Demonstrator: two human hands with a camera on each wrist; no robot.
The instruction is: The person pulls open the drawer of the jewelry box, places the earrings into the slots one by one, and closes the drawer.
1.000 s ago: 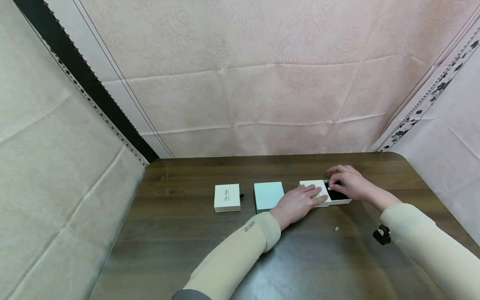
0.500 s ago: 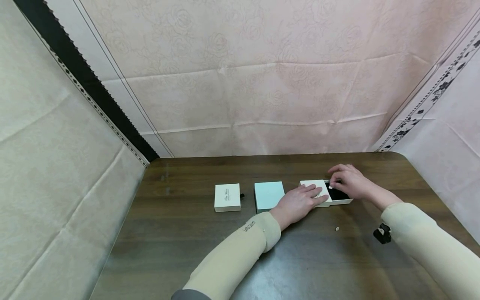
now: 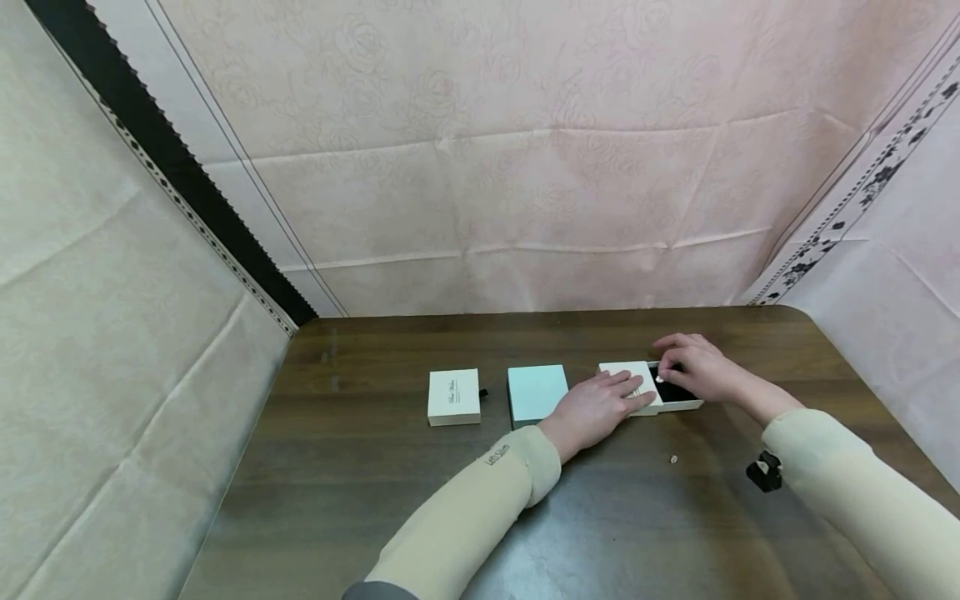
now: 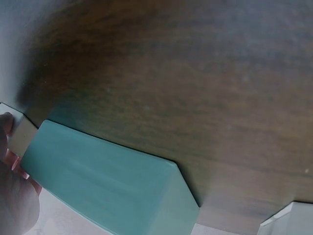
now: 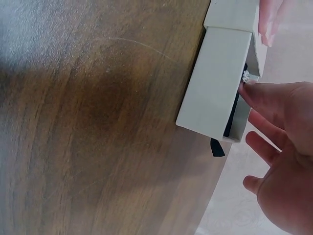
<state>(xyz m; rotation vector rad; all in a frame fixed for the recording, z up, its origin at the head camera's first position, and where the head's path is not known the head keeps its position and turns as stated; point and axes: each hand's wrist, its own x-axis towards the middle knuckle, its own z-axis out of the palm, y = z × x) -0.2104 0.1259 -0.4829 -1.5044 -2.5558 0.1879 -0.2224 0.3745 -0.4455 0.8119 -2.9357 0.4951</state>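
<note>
My left hand lies with fingers extended over the white sleeve of a small drawer-style gift box, its fingertips on the top. The black-lined drawer is slid partly out to the right. Thumb and index finger of my right hand reach into that drawer and pinch a small sparkling jewellery piece; its clear stone shows at the thumb tip, the rest is hidden. In the right wrist view, a black ribbon tab sticks out from the drawer's end.
A teal box stands left of the white one, close by my left hand. Farther left is a closed white box with script lettering and a black tab. A tiny shiny piece lies on the wooden table. Pale cloth hangs behind.
</note>
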